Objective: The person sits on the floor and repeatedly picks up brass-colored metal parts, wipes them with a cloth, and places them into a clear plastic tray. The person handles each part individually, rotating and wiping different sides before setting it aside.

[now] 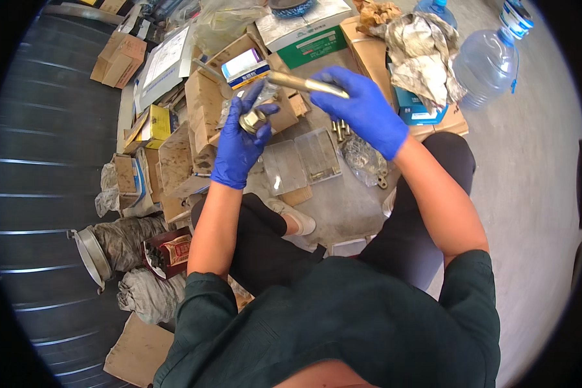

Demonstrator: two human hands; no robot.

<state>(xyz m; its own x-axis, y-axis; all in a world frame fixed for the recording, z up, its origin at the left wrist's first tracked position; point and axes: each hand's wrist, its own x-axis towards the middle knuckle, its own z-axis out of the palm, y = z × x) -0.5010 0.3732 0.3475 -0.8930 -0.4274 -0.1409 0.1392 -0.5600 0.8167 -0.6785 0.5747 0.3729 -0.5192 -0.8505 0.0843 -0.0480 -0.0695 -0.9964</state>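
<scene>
My left hand [242, 136], in a blue glove, holds a brass-coloured flanged hex nut [252, 121] between thumb and fingers, its hex side facing up. My right hand [361, 106], also gloved in blue, grips a long brass-coloured metal rod, likely a bolt [308, 85], near its right end; the other end points left, above the left hand. Beneath the hands on the floor lies an open clear plastic case [303, 160] with small brass-coloured pieces inside. Several brass-coloured bolts [339, 130] stand just below the right hand, beside a clear bag of metal parts [363, 157].
Open cardboard boxes [201, 106] crowd the left, one holding a white and purple container [241, 63]. A green and white box [313, 46] stands ahead. Crumpled paper [422, 53] and a large plastic water bottle [485, 68] are at the right. A dark ribbed surface [58, 194] runs along the far left.
</scene>
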